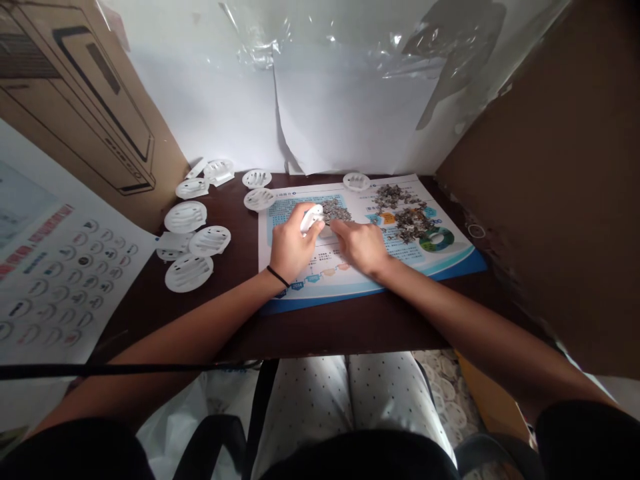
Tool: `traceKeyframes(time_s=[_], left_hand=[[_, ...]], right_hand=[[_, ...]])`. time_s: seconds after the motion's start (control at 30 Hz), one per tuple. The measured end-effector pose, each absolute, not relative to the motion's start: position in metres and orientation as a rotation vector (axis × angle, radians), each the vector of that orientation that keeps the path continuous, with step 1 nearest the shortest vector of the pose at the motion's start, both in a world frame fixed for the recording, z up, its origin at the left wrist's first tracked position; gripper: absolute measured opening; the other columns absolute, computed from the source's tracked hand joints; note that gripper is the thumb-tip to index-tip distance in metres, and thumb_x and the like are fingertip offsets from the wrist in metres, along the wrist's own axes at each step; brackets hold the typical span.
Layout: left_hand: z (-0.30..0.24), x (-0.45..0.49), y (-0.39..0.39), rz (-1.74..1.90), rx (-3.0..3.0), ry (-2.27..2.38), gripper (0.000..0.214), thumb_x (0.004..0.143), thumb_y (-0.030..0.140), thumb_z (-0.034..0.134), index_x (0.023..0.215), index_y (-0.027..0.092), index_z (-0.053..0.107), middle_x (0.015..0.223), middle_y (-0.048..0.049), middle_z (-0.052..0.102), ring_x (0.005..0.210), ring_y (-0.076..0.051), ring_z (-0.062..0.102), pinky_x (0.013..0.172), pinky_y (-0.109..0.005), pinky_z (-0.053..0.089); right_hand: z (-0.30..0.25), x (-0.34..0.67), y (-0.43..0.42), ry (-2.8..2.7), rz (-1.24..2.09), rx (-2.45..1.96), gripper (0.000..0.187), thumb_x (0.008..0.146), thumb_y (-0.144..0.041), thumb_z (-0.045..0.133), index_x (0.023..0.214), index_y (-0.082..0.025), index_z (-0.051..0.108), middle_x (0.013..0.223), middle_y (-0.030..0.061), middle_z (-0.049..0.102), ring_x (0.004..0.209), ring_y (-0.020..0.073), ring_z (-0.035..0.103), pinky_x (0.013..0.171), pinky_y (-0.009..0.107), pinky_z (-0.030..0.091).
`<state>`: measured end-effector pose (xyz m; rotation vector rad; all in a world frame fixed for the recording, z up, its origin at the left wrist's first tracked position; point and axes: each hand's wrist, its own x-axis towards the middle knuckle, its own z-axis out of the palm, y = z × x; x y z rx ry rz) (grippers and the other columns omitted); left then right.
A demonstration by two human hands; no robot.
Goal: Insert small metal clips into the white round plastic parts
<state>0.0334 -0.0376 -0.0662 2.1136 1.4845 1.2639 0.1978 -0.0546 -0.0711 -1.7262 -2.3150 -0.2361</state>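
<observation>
A person's left hand [294,251], a black wristband [277,276] at its wrist, curls its fingers around a white plastic piece [312,219], gripping it above a printed poster [303,295] on a dark wooden table [350,333]. The right hand [361,247] reaches in with fingers extended, their tips just beside the piece; whether they hold anything cannot be told. Slotted white oval covers [189,272] already lie in a loose group left of the poster, with others [257,178] toward the far edge. A heap of grey flaky scrap [335,211] remains just beyond the hands, and two more heaps [411,223] remain on the poster's right side.
</observation>
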Motion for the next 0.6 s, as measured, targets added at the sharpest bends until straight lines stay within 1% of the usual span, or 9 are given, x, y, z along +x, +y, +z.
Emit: traceKeyframes(time_s=[0.1,0.2,0.3,0.37,0.47,0.5,0.6], left_hand=[[-0.067,0.033,-0.036,1.266,2.115,1.511,0.027,0.086,0.031,0.066,0.112,0.022,0.068,0.08,0.0005,0.073,0.062,-0.012,0.06,0.068,-0.026,0.05],[-0.066,0.034,-0.033,1.268,2.093,1.49,0.028,0.088,0.032,0.064,0.114,0.022,0.069,0.081,-0.0007,0.074,0.066,-0.013,0.064,0.071,-0.027,0.053],[-0.063,0.035,-0.03,1.31,2.033,1.424,0.027,0.09,0.032,0.061,0.114,0.021,0.068,0.099,-0.0037,0.076,0.085,-0.016,0.069,0.08,-0.029,0.055],[-0.061,0.033,-0.027,1.332,1.981,1.401,0.027,0.09,0.032,0.06,0.113,0.02,0.067,0.103,-0.0042,0.076,0.087,-0.016,0.069,0.081,-0.03,0.056],[-0.06,0.026,-0.022,1.334,1.917,1.436,0.025,0.089,0.031,0.06,0.111,0.02,0.066,0.095,-0.0031,0.076,0.077,-0.015,0.068,0.074,-0.029,0.056],[-0.059,0.023,-0.02,1.348,1.923,1.442,0.025,0.089,0.029,0.06,0.111,0.021,0.066,0.095,-0.003,0.076,0.078,-0.015,0.069,0.075,-0.03,0.057],[-0.057,0.014,-0.013,1.38,2.058,1.45,0.024,0.088,0.023,0.06,0.111,0.023,0.067,0.108,-0.0029,0.075,0.097,-0.018,0.071,0.09,-0.034,0.057]], right_hand=[[-0.07,0.196,-0.055,-2.326,-0.251,-1.741,0.03,0.098,-0.019,0.036,0.105,-0.021,0.066,0.083,0.0055,0.071,0.06,0.0148,0.053,0.054,0.033,0.02],[-0.068,0.194,-0.058,-2.388,-0.265,-1.692,0.032,0.095,-0.015,0.039,0.114,-0.021,0.063,0.085,0.0059,0.07,0.061,0.0146,0.053,0.054,0.033,0.021],[-0.065,0.192,-0.06,-2.458,-0.288,-1.606,0.036,0.092,-0.011,0.04,0.119,-0.021,0.06,0.087,0.0063,0.069,0.062,0.014,0.052,0.053,0.032,0.021],[-0.064,0.191,-0.061,-2.479,-0.297,-1.569,0.033,0.092,-0.01,0.039,0.114,-0.02,0.062,0.085,0.0062,0.069,0.062,0.0137,0.051,0.053,0.032,0.021],[-0.063,0.193,-0.061,-2.477,-0.326,-1.518,0.027,0.094,-0.011,0.04,0.102,-0.018,0.065,0.083,0.0066,0.068,0.065,0.0147,0.052,0.054,0.033,0.022],[-0.063,0.194,-0.061,-2.461,-0.348,-1.506,0.026,0.095,-0.013,0.04,0.099,-0.017,0.065,0.082,0.0071,0.068,0.066,0.0155,0.053,0.055,0.033,0.023],[-0.063,0.198,-0.06,-2.406,-0.418,-1.486,0.026,0.097,-0.015,0.041,0.09,-0.016,0.067,0.082,0.0087,0.068,0.073,0.0186,0.057,0.058,0.034,0.026]])
